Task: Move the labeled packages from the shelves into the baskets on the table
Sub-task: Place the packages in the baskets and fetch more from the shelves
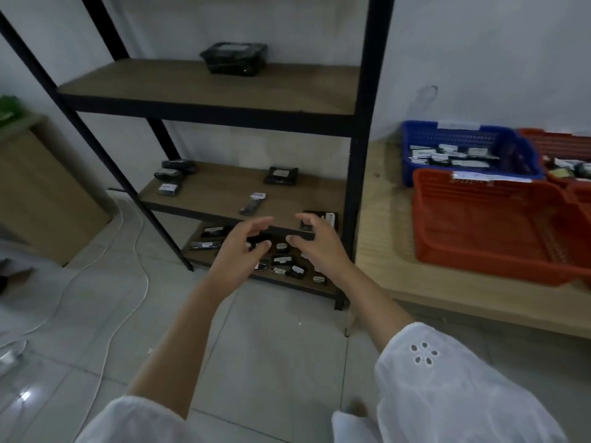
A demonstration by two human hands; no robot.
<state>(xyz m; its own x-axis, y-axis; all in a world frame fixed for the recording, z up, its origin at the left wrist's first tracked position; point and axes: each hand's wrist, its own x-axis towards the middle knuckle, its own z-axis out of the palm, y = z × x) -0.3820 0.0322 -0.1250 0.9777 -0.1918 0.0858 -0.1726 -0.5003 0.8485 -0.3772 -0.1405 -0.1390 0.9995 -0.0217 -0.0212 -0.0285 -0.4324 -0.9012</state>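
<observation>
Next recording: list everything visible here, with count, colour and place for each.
shelf unit: one, black frame with brown boards, centre
top-shelf package: one, black, top board
middle-shelf packages: about six, black with white labels, middle board
bottom-shelf packages: many, black with white labels, bottom board, partly behind the hands
table: one, light wood, right of the shelves
blue basket: one, blue, back of table, packages inside
red baskets: at least two, red, on table beside the blue one
cabinet: one, light brown, far left
cables: white, count unclear, floor at left
left hand: one, open, before the shelves
right hand: one, open, beside the left hand
</observation>
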